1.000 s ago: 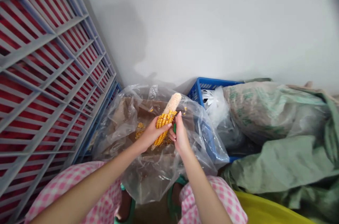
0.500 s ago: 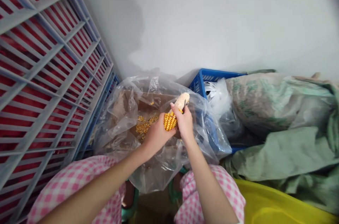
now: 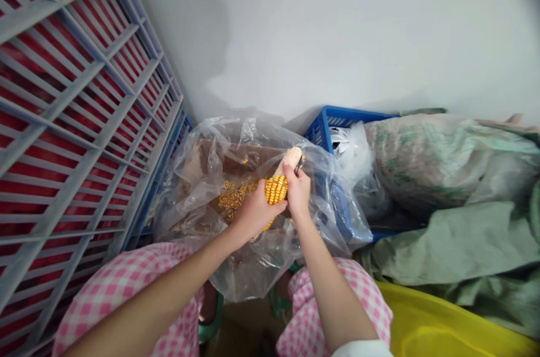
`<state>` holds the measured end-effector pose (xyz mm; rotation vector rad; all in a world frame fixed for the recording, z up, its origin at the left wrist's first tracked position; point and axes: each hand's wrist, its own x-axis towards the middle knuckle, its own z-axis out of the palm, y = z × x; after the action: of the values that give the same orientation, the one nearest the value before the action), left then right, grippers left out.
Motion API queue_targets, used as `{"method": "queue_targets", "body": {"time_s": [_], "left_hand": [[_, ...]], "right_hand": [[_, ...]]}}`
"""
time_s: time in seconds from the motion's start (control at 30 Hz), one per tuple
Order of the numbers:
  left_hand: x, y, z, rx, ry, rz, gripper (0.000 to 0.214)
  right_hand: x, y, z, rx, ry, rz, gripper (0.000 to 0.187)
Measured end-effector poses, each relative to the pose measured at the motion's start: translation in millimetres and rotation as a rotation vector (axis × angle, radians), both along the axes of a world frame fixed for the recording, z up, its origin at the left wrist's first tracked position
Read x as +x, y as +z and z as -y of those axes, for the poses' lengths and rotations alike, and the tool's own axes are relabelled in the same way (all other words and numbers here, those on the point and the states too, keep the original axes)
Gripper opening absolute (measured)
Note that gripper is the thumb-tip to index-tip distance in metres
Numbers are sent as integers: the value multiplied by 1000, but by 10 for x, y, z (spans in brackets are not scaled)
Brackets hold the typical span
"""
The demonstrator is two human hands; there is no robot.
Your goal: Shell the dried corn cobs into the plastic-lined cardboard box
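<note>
My left hand (image 3: 255, 211) is wrapped around the lower part of a corn cob (image 3: 276, 189). Yellow kernels still cover its middle, while the upper end is stripped to pale core. My right hand (image 3: 297, 191) is closed at the cob's upper right side, its thumb lying along the bare part. From its fingers pokes a small dark tool (image 3: 301, 162), mostly hidden, so its kind is unclear. Beneath both hands a cardboard box (image 3: 211, 152) lined with a clear plastic bag (image 3: 185, 177) holds loose corn kernels (image 3: 232, 199).
A slatted plastic crate (image 3: 93, 70) with red behind it rises at the left. To the right stand a blue basket (image 3: 324, 121) with plastic bags and a stuffed woven sack (image 3: 422, 154). A yellow tub (image 3: 422, 317) sits at lower right, and a white wall (image 3: 337, 36) lies behind.
My right thumb has shifted upward along the cob's bare part. Both hands and the cob sit slightly farther right in view, as does most of the scene.
</note>
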<state>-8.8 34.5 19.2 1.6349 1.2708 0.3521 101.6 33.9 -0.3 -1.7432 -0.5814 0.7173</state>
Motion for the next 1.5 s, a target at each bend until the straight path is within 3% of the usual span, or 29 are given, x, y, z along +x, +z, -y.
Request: {"method": "queue_targets", "body": {"time_s": [0.17,0.33,0.4,0.53,0.73,0.9,0.97,1.1,1.17,1.3,1.5], "left_hand": [[36,10,16,-133,69,186,40],[30,252,-44,-441,132,484,40],[9,324,-72,-519,91,484,42],[-18,328,-98,-620,-32,427,46],[-27,240,-115,-668,-58,358,46],[-44,241,-117,-747,15,431,41],[-49,253,-125,-770,30,459,40],[-52,278,-170,-734,74,518,43],[-53,286,-206,-679,108,528,45],[-55,273,-281,-527,177,547,45],[-44,195,-313,-485,215,503,47]], "right_hand": [[22,3,28,40,34,-51,43],[85,202,40,113,182,-430,54],[91,242,34,146,189,-495,48],[62,188,-5,207,61,-499,42],[17,100,-36,76,-46,-493,43],[97,217,-2,88,147,-636,64],[154,248,7,117,142,-679,67],[233,253,50,131,7,-453,43],[246,263,105,118,69,-224,35],[254,295,233,25,223,199,38],[261,284,247,-42,335,337,37]]}}
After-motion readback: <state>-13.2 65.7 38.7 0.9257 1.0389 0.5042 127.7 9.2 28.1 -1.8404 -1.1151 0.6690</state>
